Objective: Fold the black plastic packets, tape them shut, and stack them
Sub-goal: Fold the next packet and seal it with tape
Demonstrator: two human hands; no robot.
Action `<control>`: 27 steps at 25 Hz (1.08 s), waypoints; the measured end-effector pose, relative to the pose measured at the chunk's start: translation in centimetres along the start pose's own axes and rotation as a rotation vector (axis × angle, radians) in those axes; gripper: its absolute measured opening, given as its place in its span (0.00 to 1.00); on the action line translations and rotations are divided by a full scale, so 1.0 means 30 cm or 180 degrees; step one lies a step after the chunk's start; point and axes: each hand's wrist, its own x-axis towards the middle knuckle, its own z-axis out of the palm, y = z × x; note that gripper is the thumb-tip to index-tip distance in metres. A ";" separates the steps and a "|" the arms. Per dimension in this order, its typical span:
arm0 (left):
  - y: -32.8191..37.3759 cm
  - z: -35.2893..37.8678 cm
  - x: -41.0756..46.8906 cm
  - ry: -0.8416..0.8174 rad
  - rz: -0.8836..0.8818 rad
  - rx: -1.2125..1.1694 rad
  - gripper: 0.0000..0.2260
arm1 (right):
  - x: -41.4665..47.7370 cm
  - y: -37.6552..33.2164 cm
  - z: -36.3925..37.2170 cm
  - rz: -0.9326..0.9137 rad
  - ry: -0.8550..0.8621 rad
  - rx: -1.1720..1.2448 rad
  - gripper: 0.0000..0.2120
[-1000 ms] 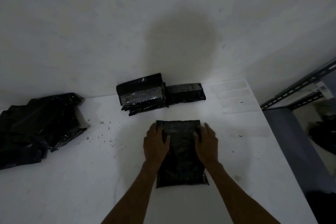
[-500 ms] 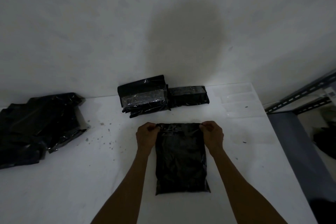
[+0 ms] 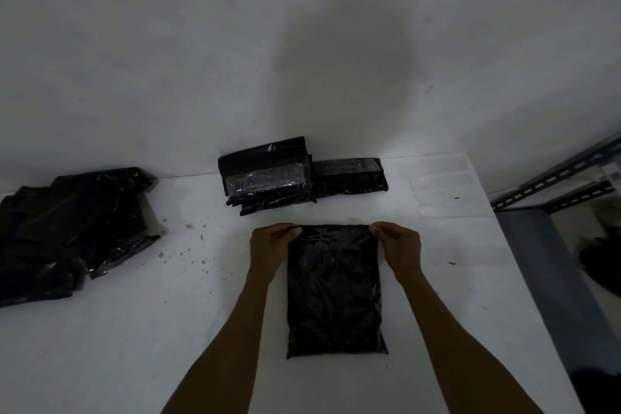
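A black plastic packet lies flat and lengthwise on the white table in front of me. My left hand pinches its far left corner and my right hand pinches its far right corner. Behind it, against the wall, stands a stack of folded, taped packets, with another taped packet beside it on the right. A loose heap of black packets lies at the table's left.
Several strips of clear tape are stuck along the table's far right corner. The table's right edge drops to a grey floor, with a metal slotted rack beyond. Small dark specks dot the table left of centre.
Both hands slid from lying on the packet's sides up to its far corners and now pinch them. The packet has stayed in place.
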 end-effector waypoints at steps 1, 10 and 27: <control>-0.002 -0.005 0.001 -0.0022 -0.0018 0.0019 0.06 | 0.000 -0.004 -0.002 -0.0009 -0.0025 -0.0005 0.04; 0.019 -0.002 0.000 0.0141 -0.0149 0.0226 0.06 | 0.010 -0.009 0.015 0.0317 0.0043 -0.0120 0.08; -0.127 0.031 -0.362 0.0410 -0.0516 0.2492 0.25 | -0.391 0.052 0.019 0.1270 0.0197 -0.1691 0.39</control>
